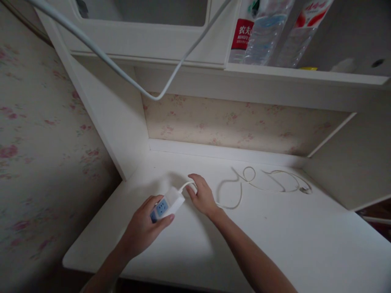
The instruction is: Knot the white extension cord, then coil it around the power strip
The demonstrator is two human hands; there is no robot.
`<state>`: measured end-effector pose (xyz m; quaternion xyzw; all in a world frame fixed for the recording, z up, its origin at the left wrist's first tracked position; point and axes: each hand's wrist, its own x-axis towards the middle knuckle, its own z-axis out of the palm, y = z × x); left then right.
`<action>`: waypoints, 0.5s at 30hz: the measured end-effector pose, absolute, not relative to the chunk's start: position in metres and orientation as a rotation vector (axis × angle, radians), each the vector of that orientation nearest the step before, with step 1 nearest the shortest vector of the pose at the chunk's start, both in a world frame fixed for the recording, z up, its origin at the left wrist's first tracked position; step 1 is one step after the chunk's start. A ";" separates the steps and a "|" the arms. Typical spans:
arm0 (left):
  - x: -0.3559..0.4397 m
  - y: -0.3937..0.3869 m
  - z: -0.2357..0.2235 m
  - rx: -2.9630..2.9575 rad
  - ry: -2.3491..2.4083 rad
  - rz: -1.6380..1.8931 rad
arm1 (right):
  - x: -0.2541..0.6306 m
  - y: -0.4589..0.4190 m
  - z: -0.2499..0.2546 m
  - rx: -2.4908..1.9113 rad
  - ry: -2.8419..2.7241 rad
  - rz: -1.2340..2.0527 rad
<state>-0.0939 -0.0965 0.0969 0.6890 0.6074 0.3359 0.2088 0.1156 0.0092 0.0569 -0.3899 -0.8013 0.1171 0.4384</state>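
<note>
In the head view, a person's left hand (140, 230) holds a white power strip (174, 200) with blue socket faces over a white worktop (275, 248), thumb on one side, fingers on the other. The right hand (203, 196), thumb and fingertips parted, is half curled about the strip's white cord (235, 206), just beside the strip; whether it grips the cord cannot be told. The cord trails out beyond the right hand, looping across the worktop toward its far right corner. Above, clear bottles (265, 34) stand on a shelf (305, 76), and a thick pale cable (122, 73) hangs in front of the white cabinet (146, 40).
</note>
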 end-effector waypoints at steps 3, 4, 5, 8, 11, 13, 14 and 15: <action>-0.090 -0.097 0.101 1.788 1.634 1.058 | 0.117 0.018 0.043 -1.050 -1.814 0.413; -0.090 -0.097 0.102 1.748 1.630 1.091 | 0.119 0.021 0.037 -1.093 -1.753 0.482; -0.090 -0.096 0.104 1.709 1.630 1.116 | 0.121 0.022 0.031 -1.136 -1.708 0.547; -0.092 -0.092 0.112 1.544 1.640 1.155 | 0.127 0.023 0.018 -1.258 -1.738 0.589; -0.096 -0.084 0.121 1.282 1.676 1.252 | 0.137 0.016 0.010 -1.401 -1.962 0.442; -0.101 -0.076 0.126 1.128 1.681 1.358 | 0.148 0.010 0.007 -1.455 -2.128 0.349; -0.105 -0.072 0.128 1.067 1.693 1.412 | 0.156 0.008 0.005 -1.467 -2.195 0.300; -0.109 -0.068 0.129 1.021 1.720 1.459 | 0.166 0.006 0.002 -1.477 -2.250 0.245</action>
